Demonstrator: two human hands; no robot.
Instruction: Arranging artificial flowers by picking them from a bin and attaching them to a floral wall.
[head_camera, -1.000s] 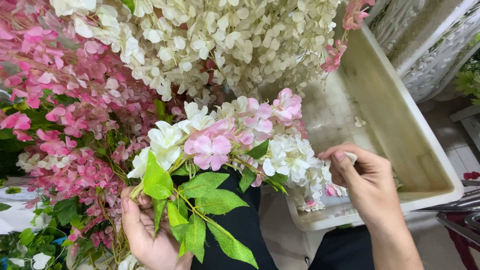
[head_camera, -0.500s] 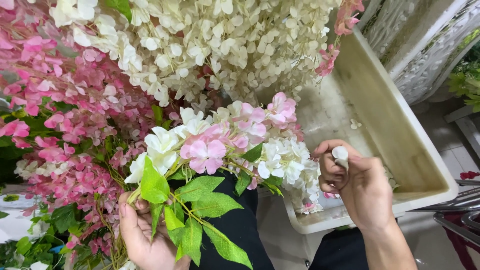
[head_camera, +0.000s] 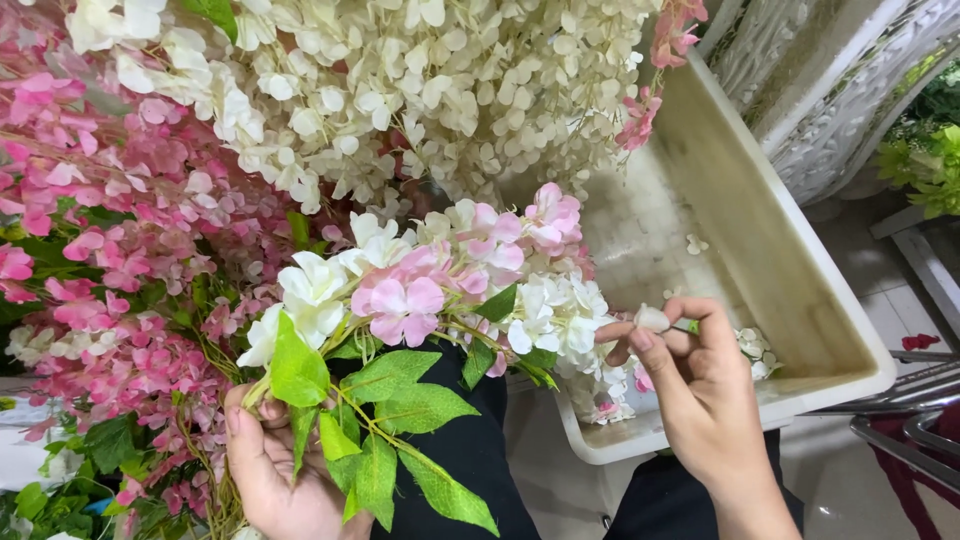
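Head view: left hand (head_camera: 275, 470) is gripping the flower stem (head_camera: 400, 310) firmly; right hand (head_camera: 700, 385) is pinching 1 white petal (head_camera: 652, 319) — best pressed gently onto its tip.

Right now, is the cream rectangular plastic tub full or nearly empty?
Nearly empty. The cream rectangular plastic tub shows bare floor and walls, with only a few loose white petals near the right hand.

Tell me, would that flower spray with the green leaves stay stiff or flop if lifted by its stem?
Probably floppy: the flower spray arches sideways from the left hand, and its leaves droop. It looks light, since the right hand steadies its tip with a fingertip pinch. The thin petals seem easily crushed.
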